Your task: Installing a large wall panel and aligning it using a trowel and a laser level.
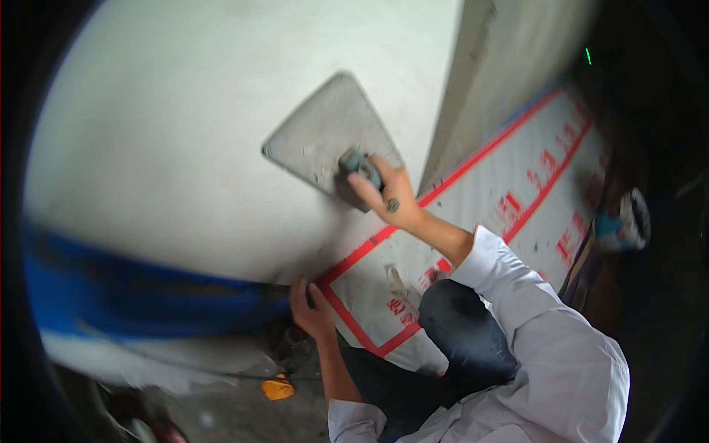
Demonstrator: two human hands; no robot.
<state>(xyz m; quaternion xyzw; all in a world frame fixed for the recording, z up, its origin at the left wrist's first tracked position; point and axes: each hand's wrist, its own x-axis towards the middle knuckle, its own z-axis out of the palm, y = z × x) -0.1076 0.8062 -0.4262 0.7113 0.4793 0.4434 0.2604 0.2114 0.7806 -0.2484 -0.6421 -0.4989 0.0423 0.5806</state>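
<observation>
My right hand (388,192) grips the dark handle (357,164) of a flat grey plastering trowel (325,118), held against a smooth white wall surface (185,103). My left hand (312,314) rests with bent, parted fingers at the wall's lower edge, where a blue band (162,288) meets a red-bordered white board (502,214) with red printing. Whatever lies under those fingertips is too small to make out.
A grey corner face (487,74) adjoins the white surface on the right. A tub (620,225) with smeared white material stands beside the board at right. A small orange item (278,386) lies on the grey floor (229,413). My bent knee (461,332) is over the board.
</observation>
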